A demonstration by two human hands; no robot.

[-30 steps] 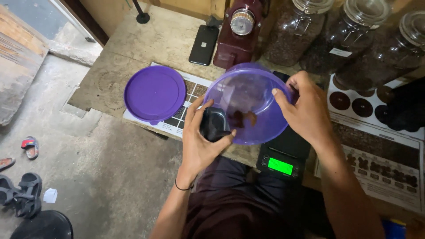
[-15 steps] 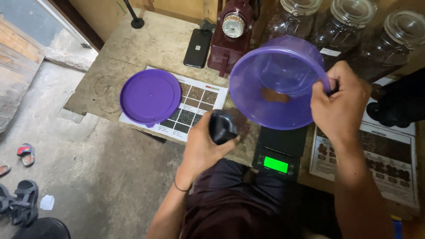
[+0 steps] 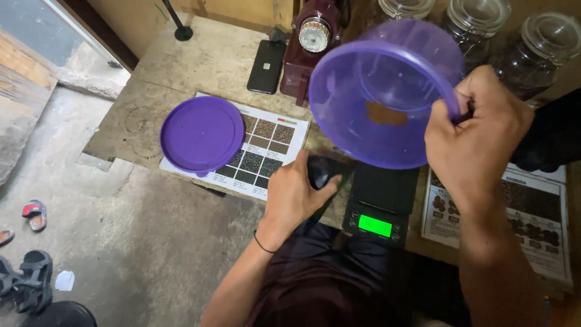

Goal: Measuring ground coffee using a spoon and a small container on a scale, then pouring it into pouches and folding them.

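Right hand [image 3: 475,136]: grip pinched tight on the rim of the tilted purple bowl [image 3: 381,97], raised above the black scale [image 3: 381,203] | left hand [image 3: 296,194]: grip wrapped round a small black cup [image 3: 321,171], just left of the scale | purple lid [image 3: 201,134] lay further left on the surface.

A round purple lid [image 3: 201,134] lies on a printed chart of sample squares [image 3: 266,148] at the left of the wooden table [image 3: 206,57]. Farther back, a black phone [image 3: 266,66] lies just left of a dark red grinder [image 3: 311,45]. Glass jars [image 3: 541,45] stand at the far right. Sandals [image 3: 27,278] sit on the concrete floor, near left.
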